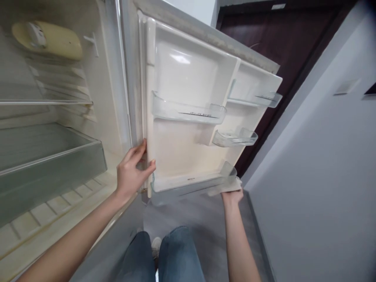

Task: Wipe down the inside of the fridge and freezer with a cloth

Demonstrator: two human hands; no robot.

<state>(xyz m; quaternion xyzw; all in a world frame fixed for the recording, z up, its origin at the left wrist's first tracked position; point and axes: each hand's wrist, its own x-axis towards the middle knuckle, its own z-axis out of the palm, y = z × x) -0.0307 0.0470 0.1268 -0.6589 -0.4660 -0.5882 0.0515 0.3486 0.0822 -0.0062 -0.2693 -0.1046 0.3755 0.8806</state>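
An open refrigerator door [188, 150] stands in front of me, its white inner panel facing me. My left hand [132, 168] grips its hinge-side edge low down, thumb on the inner panel and fingers at the gasket. Under the door's far lower corner, my right hand [233, 196] is closed on a pale cloth [225, 187], with its fingers partly hidden. Clear plastic shelves line the door: a wide one marked in black letters [188, 111], two small ones at the right, and a long bottom one [188, 188] just above the cloth.
On the left, the refrigerator interior [108, 117] holds a glass shelf [44, 102], a clear drawer [55, 160] and a yellowish lamp housing [58, 39]. A dark door [270, 35] and white wall [317, 156] stand at the right. Grey floor [208, 231] lies below.
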